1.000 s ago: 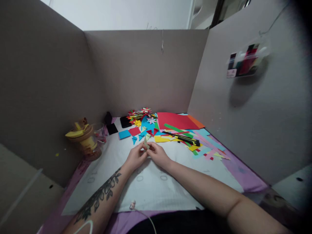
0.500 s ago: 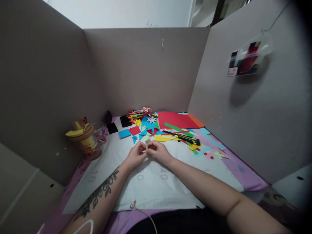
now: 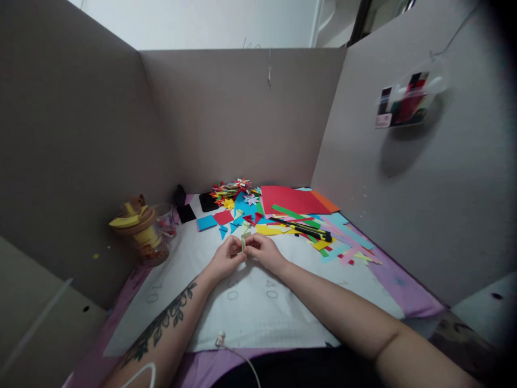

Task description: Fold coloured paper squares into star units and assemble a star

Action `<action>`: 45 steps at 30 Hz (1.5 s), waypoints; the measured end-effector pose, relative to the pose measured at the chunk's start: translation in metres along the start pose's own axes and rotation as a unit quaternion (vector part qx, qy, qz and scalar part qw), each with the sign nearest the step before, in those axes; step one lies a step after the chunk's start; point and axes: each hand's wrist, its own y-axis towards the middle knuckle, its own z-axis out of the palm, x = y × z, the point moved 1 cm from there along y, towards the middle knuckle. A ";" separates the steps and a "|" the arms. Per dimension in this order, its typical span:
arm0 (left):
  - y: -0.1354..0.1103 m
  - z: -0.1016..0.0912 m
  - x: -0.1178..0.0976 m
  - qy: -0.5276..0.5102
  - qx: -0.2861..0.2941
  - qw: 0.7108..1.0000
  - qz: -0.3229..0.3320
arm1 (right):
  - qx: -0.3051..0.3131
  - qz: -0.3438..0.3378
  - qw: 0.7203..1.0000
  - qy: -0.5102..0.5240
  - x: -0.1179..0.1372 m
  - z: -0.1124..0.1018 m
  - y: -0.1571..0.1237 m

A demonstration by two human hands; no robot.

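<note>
Between my two hands, over the middle of the white marked sheet (image 3: 242,318), is a small pale green piece of paper (image 3: 244,242), standing up from the fingertips. My left hand (image 3: 224,257) pinches its left side, thumb and fingers closed together. From the right, my right hand (image 3: 264,252) pinches the same paper. The fingers hide its lower part, so its fold is hard to make out. Just beyond the hands lie folded blue paper triangles (image 3: 223,231) and folded red pieces (image 3: 257,217).
A black and yellow utility knife (image 3: 311,231) rests among coloured paper strips (image 3: 347,234) at right. Behind are red paper sheets (image 3: 291,199), paper stars (image 3: 228,203) and a dark phone-like object (image 3: 208,202). A brown and yellow pot (image 3: 141,231) stands left. Grey panels (image 3: 242,118) enclose the table.
The pale green paper has tilted slightly and its top edge sits a little lower between the fingers. Both hands stay nearly in the same place.
</note>
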 end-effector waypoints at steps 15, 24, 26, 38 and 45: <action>-0.001 -0.001 0.000 -0.036 0.041 0.998 0.015 | -0.032 -0.033 0.998 -0.041 0.004 -0.002 -0.001; 0.000 -0.001 0.002 -0.017 0.017 1.000 -0.002 | -0.021 -0.016 1.000 0.015 0.009 0.001 -0.004; 0.000 -0.003 0.005 -0.029 0.020 0.999 0.000 | -0.036 -0.013 0.998 0.052 0.007 0.001 -0.004; 0.002 -0.002 0.001 -0.115 0.023 0.992 -0.052 | -0.031 -0.051 0.998 0.016 0.011 -0.005 -0.005; 0.002 -0.004 0.002 -0.095 0.013 0.993 -0.063 | -0.032 -0.056 0.998 0.013 0.013 -0.005 -0.005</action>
